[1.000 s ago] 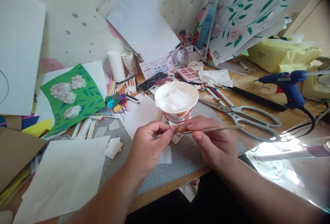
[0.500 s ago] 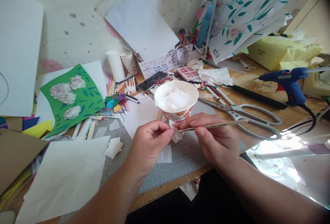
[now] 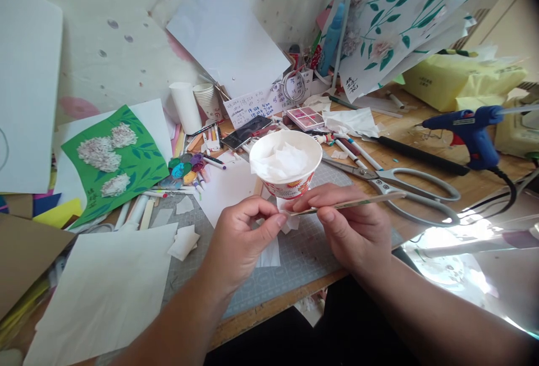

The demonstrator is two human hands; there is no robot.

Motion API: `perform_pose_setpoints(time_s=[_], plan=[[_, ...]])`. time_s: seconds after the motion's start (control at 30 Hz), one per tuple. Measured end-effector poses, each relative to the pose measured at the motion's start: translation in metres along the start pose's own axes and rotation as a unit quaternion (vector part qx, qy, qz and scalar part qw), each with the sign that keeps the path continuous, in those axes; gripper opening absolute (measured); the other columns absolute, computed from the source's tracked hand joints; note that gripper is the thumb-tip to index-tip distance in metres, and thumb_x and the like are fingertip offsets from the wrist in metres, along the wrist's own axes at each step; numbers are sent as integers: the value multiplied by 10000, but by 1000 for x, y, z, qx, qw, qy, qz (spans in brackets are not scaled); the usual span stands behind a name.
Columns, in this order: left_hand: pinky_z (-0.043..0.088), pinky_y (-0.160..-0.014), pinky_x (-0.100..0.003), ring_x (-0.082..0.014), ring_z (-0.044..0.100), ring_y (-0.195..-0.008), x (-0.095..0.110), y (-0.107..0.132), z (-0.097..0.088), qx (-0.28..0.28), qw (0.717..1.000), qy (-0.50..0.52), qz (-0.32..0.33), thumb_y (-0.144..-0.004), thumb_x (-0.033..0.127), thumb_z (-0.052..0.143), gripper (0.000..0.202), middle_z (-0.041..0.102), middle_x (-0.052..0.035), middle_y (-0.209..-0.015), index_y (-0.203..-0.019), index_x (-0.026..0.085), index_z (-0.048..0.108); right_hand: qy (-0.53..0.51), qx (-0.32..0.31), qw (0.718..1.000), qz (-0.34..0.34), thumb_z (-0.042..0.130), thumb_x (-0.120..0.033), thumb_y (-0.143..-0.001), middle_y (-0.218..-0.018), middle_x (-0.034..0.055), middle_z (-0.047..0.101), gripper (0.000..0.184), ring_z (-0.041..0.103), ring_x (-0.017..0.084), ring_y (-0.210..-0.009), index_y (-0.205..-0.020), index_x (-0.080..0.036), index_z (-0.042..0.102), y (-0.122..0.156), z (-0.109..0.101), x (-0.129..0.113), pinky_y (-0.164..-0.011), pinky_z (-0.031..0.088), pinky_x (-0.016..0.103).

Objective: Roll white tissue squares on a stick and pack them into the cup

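Observation:
My left hand (image 3: 243, 237) is closed, pinching a small piece of white tissue (image 3: 287, 220) between thumb and fingers. My right hand (image 3: 351, 225) is closed on a thin wooden stick (image 3: 362, 202) that points right, with its near end against the tissue. Both hands hover over a grey cutting mat (image 3: 303, 254). Just behind them stands a paper cup (image 3: 287, 164) filled with white tissue.
Large scissors (image 3: 400, 186) lie right of the cup, a blue glue gun (image 3: 467, 130) further right. A green card with tissue flowers (image 3: 112, 158), markers (image 3: 189, 167), white paper sheets (image 3: 105, 287), a phone (image 3: 246, 132) and stacked cups (image 3: 206, 99) crowd the desk.
The hands stay nearly in place, fingers working the tissue on the stick. The view has shifted slightly.

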State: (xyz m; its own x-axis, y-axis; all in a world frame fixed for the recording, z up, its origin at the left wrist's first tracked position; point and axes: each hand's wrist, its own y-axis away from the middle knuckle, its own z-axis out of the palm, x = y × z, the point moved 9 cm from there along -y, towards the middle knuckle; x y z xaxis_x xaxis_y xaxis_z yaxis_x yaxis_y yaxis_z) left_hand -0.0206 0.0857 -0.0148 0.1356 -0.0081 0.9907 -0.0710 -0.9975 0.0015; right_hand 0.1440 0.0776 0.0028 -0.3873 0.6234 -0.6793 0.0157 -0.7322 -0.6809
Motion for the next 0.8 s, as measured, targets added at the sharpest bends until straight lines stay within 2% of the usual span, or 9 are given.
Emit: perform_pose_setpoints(time_s=[0.27,0.53,0.8], plan=[[434,-690,-282,-152,573,-709,2,1,0,-1,1000,-7,3,-795,230,751,119,652,3,-706,-690,190,713,32,-1,999,-8,623,-116,-953,-967,25,778,222,706,191,-936,-1098,-244,731,0,-1,-3,-865,554,364],[435,-703,-285,-154,573,-719,3,1,0,-3,1000,-10,3,-803,250,760,130,642,1,-717,-694,195,714,21,21,999,25,636,-206,-953,-920,37,775,157,716,227,-877,-1058,-270,733,1,-5,5,-808,580,421],[437,-702,-286,-154,575,-720,3,1,-1,-2,1000,-22,5,-796,242,755,115,642,0,-725,-698,195,716,17,16,1000,16,636,-166,-949,-937,31,779,178,708,220,-908,-1067,-258,734,1,-5,2,-823,574,408]])
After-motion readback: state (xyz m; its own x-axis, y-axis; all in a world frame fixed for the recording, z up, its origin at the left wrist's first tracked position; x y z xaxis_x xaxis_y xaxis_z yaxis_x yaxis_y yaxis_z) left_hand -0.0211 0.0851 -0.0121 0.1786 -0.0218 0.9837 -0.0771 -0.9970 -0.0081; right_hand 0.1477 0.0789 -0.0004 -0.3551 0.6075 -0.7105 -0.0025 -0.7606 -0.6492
